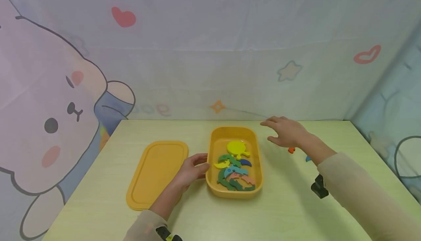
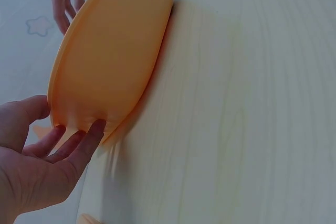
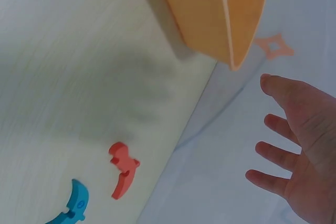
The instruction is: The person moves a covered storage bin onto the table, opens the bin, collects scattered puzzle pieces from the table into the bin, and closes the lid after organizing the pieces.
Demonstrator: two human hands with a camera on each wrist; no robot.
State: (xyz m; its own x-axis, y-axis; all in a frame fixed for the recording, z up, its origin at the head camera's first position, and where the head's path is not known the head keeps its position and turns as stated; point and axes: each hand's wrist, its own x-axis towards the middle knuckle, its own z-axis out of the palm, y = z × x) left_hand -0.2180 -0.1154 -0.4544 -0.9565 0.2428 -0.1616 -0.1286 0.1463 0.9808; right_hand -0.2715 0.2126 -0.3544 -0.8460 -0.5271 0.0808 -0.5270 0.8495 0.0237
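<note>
An orange-yellow plastic box [image 1: 215,135] holds several flat animal-shaped pieces, among them a yellow turtle-like one [image 1: 236,148], a light blue one [image 1: 239,170] and dark green ones [image 1: 222,179]. My left hand [image 1: 194,168] is at the box's left side. Its fingertips touch the outer wall [image 2: 110,51] and the thumb lies at the rim. Right of the box, my right hand [image 1: 285,130] is raised with fingers spread and nothing in them. A red piece [image 3: 123,169] and a blue piece [image 3: 76,203] lie on the table beyond it, partly hidden by the right arm in the head view.
A flat orange-yellow lid [image 1: 158,175] lies left of the box, with the left forearm over its near right corner. The pale wooden table [image 1: 230,219] ends at the back against a printed cloth [image 1: 197,69].
</note>
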